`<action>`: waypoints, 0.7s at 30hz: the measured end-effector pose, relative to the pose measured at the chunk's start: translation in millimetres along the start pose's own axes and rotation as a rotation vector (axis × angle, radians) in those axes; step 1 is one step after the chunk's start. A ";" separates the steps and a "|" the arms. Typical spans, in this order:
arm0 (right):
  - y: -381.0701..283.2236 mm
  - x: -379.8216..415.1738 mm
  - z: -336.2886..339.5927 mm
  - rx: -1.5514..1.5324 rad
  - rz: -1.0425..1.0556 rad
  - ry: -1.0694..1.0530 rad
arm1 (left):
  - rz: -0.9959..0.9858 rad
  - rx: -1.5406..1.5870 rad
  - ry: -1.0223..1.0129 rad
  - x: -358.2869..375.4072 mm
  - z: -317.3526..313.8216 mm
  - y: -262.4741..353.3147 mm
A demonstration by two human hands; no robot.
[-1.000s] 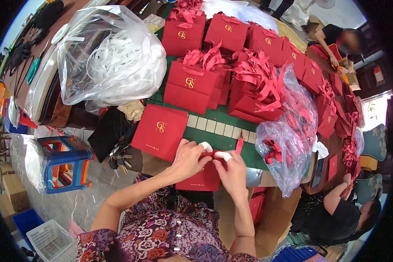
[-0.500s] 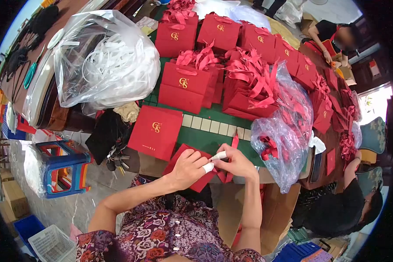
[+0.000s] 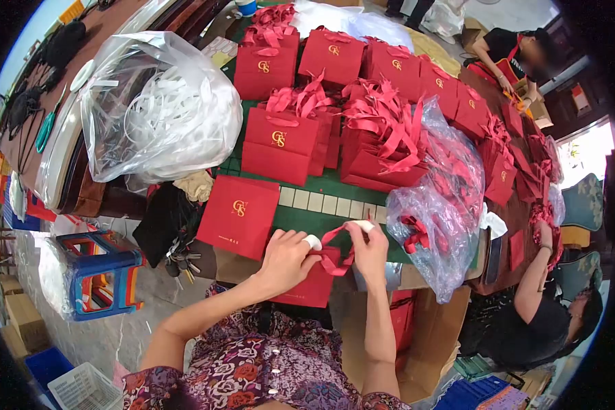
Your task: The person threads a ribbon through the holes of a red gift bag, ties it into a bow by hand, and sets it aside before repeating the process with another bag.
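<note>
My left hand (image 3: pixel 287 261) is closed, with thumb and index finger pinching near the top of a small red paper bag (image 3: pixel 306 292), where a red ribbon (image 3: pixel 333 264) comes out. The ribbon loops across to my right hand (image 3: pixel 369 251), whose fingers pinch it. White wraps cover a finger on each hand. Under my left hand the bag lies at the table's front edge, partly hidden. Just beyond and to the left lies a flat red bag (image 3: pixel 238 215) with a gold monogram.
Red bags with ribbon handles (image 3: pixel 278 147) stand in rows on the green mat (image 3: pixel 307 222). A clear plastic bag of ribbons (image 3: pixel 436 236) is at the right, another of white strips (image 3: pixel 160 109) at the left. An open cardboard box (image 3: pixel 362 328) is below. Two people sit at right.
My hands have moved apart, and the ribbon now shows as a loop between them. The small bag is more exposed beneath my left hand. The view has shifted slightly.
</note>
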State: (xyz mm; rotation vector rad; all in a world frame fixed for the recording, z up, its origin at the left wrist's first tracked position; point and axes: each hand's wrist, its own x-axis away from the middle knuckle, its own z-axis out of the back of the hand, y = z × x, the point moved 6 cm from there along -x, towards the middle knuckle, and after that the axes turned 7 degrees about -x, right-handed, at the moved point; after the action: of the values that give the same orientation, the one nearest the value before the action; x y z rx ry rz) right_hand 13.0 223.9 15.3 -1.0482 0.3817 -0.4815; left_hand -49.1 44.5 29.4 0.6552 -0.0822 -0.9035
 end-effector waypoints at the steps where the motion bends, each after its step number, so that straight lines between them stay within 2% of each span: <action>1: 2.8 4.9 4.7 0.002 0.003 0.000 | 0.000 0.001 0.003 0.0 -3.0 -2.6; 4: 8.9 16.0 29.6 0.168 0.003 0.203 | 0.050 -0.012 -0.010 -0.1 -10.7 -9.9; 7: 22.9 8.7 32.0 0.244 -0.082 0.247 | 0.061 -0.016 -0.041 -3.6 -17.0 -10.4; 9: 28.4 -0.8 25.5 0.262 -0.125 0.221 | -0.003 -0.026 -0.023 -6.6 -10.7 -6.8; 11: 29.8 -8.5 20.2 0.404 0.001 0.284 | 0.007 -0.073 -0.035 -5.7 3.0 -9.2; 15: 39.5 -12.5 18.4 0.225 -0.044 0.250 | 0.030 -0.214 -0.131 2.5 25.0 -24.6; 16: 26.8 -9.8 19.8 0.236 0.039 0.246 | 0.015 -0.229 -0.120 5.5 28.1 -27.2; 19: -2.9 8.5 24.4 0.070 -0.067 0.191 | 0.015 -0.263 -0.209 11.3 29.2 -30.8; 21: -20.2 24.6 17.9 0.008 -0.036 0.132 | 0.015 -0.265 -0.218 11.7 24.4 -32.6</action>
State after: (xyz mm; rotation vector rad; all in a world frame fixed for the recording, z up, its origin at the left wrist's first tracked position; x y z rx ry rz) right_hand 38.8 215.1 39.6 -1.0199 0.4784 -0.5863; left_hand -72.6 9.3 28.4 0.3086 -0.1596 -0.9497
